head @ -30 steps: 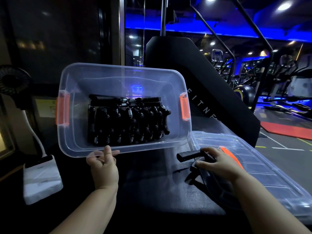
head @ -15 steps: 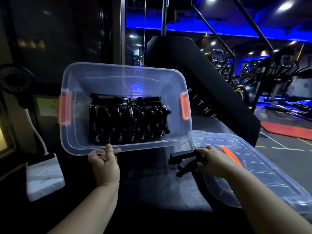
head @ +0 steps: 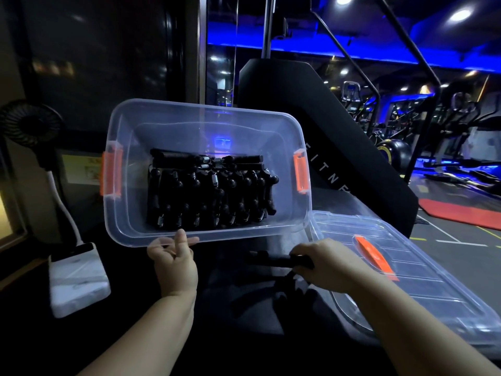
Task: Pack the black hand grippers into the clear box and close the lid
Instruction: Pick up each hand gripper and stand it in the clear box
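Note:
The clear box (head: 130, 213) with orange latches is tilted toward me, its opening facing the camera. Several black hand grippers (head: 208, 196) lie packed in a row inside it. My left hand (head: 173, 256) grips the box's near rim. My right hand (head: 328, 264) holds one black hand gripper (head: 273, 260) low over the dark surface, just below the box's right corner. The clear lid (head: 423, 272) with an orange handle lies flat to the right, partly under my right forearm.
A small black fan on a white stand (head: 76, 275) is at the left. A large black gym machine (head: 320, 126) rises behind the box. The dark mat (head: 244, 308) lies under my hands. Gym floor and equipment spread at the right.
My right hand has lifted the loose hand gripper off the lid's edge and carried it left toward the box. The left hand and the box have hardly moved.

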`<state>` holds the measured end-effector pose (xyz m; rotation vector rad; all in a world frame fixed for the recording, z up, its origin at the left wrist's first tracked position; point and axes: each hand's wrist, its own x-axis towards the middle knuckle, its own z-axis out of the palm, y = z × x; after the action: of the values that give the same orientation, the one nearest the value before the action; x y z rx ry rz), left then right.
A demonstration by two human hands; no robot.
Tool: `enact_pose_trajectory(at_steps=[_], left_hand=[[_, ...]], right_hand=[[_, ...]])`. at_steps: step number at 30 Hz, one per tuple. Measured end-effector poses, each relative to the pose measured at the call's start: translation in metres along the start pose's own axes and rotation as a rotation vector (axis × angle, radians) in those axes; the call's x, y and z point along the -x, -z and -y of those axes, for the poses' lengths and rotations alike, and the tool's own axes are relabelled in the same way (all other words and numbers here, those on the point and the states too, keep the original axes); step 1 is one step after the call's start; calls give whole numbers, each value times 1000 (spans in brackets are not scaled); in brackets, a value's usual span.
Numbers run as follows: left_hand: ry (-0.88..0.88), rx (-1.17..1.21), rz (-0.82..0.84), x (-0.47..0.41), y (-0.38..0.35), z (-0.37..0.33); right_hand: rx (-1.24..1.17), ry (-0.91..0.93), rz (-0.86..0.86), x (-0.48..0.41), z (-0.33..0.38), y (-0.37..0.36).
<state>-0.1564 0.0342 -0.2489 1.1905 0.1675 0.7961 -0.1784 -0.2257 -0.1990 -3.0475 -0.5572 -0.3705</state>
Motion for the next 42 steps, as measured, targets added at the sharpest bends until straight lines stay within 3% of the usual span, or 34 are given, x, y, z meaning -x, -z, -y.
enact_pose_trajectory(at_steps=[15,22,30,42], left_hand=[[21,32,20,0,1,-4],[43,69,29,0,1,-5],[97,90,31,-3,4,0],[96,48,30,-5,7,10]], right_hand=[[-214,52,-81,-13,27,11],[-446,38,-348,-42,32,47],[-205,-39,-471,-101,54,78],[26,30,-593,-204,73,79]])
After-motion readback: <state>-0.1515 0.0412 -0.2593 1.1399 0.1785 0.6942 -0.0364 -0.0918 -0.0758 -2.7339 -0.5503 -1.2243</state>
